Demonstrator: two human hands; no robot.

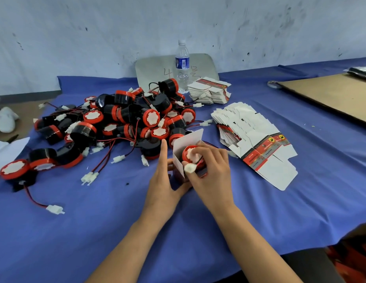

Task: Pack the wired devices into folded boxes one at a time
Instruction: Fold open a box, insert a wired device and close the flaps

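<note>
Device (190, 153): red-rimmed black puck w/ white face, sitting in the mouth of the open box (179, 160), centre of the blue cloth (116, 231), just in front of you.
L hand (163, 180): wraps the box from its left side and underneath, thumb on the near wall, index finger straight up beside it.
R hand (211, 170): fingers curl over the device from the right; white connector (189, 168) sits at your thumb tip, looks pinched there.
Feel, device: hard plastic shell, prob. light-to-moderate, smooth sides so it may slip. Grip the rim, not the white face.
Feel, wire (200, 160): thin red/black lead, floppy, springs back. Coil it and tuck the connector in beside the body, don't yank it.
Feel, box: thin card, crushes easily. Hold at the corners, light squeeze only; the top flap (188, 138) stands up, not yet closed.
Snag risk: leads in the loose pile (125, 119) are tangled, so lift one unit by the body and shake it free.
Supply: flat blanks (255, 144) fanned to your right, plenty left.
</note>
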